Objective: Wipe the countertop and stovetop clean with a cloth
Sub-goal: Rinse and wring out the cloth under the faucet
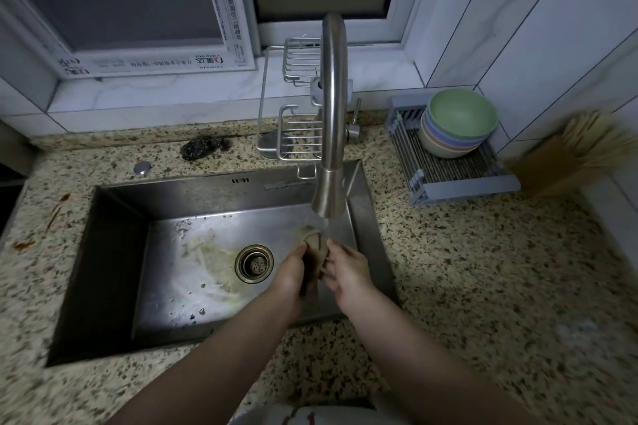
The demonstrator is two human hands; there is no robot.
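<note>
Speckled granite countertop (pixel 466 286) wraps the whole scene; brown streaks sit on its left strip, unwiped. Stovetop isn't identifiable in view, only a dark edge at far left. Steel sink (pixel 114 272) is set into the counter, with yellowish residue on its floor beside the drain strainer (pixel 254 264). Gooseneck faucet (pixel 332 121) arcs over the right part of the basin and water is running from its spout. Behind it a wire sink caddy (pixel 293 134); to the right a roll-up drying rack (pixel 459 166) carrying stacked bowls (pixel 455 128), with a holder of chopsticks (pixel 587 145) beyond; a dark steel-wool scrubber (pixel 202 148) lies on the counter behind the sink. Both hands are over the basin under the stream: left hand (pixel 293 272) has fingers curled around the brown cloth (pixel 315 254), gripping it bunched upright; right hand (pixel 348 269) pinches its other side, fingers bent against the fabric. Cloth is directly below the spout, between the two hands. Step looks like rinse/wet the cloth, so wiping hasn't started. Next probably needs a wring-out over the sink, water off, then cloth flat onto the stained left strip of the counter.
</note>
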